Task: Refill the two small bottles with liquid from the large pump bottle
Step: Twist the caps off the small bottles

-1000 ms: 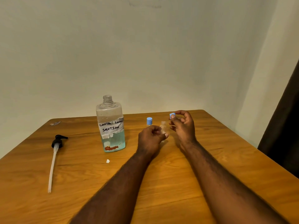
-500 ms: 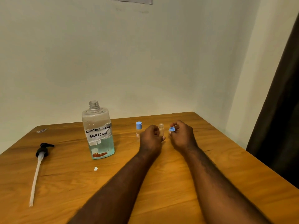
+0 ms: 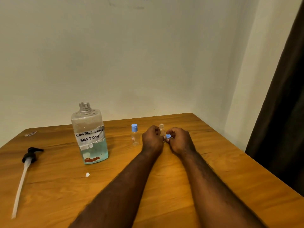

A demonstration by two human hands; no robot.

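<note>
We've got both hands mid-frame, just right of centre. Left hand [image 3: 153,140] has its fingers curled round the uncapped small bottle [image 3: 161,129] (only the neck shows above the knuckles). Right hand [image 3: 180,141] pinches the blue cap [image 3: 168,136] just beside it. Capped small bottle [image 3: 134,135] stands left of the hands, large bottle [image 3: 89,134] further left, neck open. Pump [image 3: 28,157] lies at the frame's left edge on the table [image 3: 213,162].

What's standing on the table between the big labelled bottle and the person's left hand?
A small capped bottle, upright, apart from both the large bottle and the left hand; head view.
</note>
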